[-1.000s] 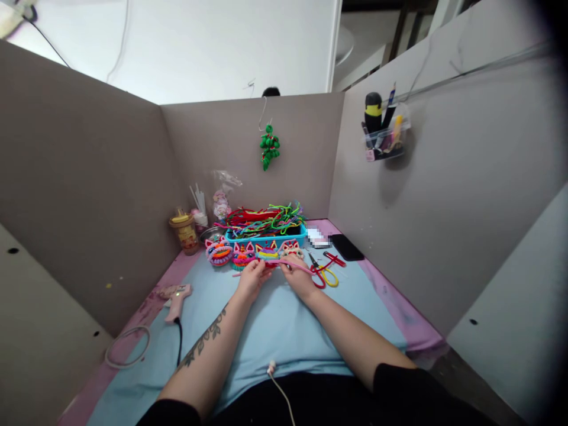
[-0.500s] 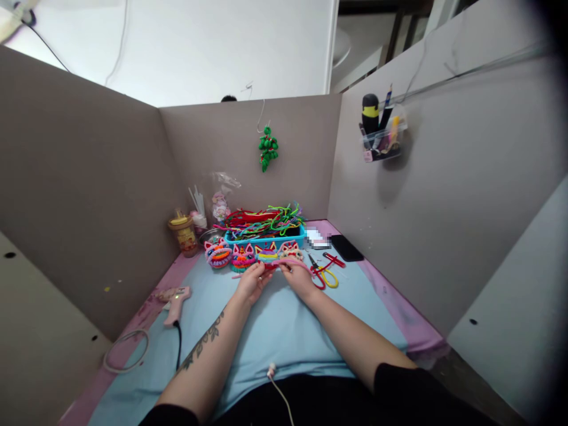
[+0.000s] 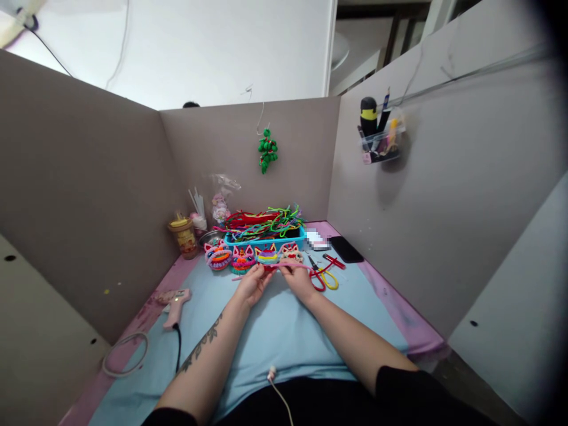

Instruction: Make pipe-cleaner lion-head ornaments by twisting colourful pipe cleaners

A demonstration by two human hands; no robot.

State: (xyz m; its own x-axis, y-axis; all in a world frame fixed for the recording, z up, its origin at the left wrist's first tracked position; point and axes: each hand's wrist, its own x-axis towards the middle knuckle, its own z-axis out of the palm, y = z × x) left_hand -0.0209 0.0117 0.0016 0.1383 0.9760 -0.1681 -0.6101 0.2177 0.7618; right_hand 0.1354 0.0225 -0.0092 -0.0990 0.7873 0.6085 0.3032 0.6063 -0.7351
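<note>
My left hand (image 3: 254, 284) pinches red and pink fuzzy stems near the table's back. Close beside it on the right, my right hand (image 3: 296, 277) is closed on the pink stem (image 3: 284, 265), which stretches between both hands and sticks out past the right one. A small red piece (image 3: 268, 268) shows at my left fingertips; its shape is hard to make out. Just beyond my hands stand several colourful eared figures (image 3: 243, 259) in a row. Behind them is a blue basket (image 3: 266, 243) heaped with coloured stems (image 3: 261, 222).
Scissors with red and yellow handles (image 3: 328, 278) and red stems (image 3: 333, 261) lie right of my hands, near a black phone (image 3: 347, 249). A pink glue gun (image 3: 176, 309) with its cord lies at left. A lidded cup (image 3: 184, 238) stands at back left. Partitions enclose the table.
The pink stem between my hands has straightened and lies lower over my right hand. My hands have barely shifted. Beyond the back partition, the top of a person's head has moved left.
</note>
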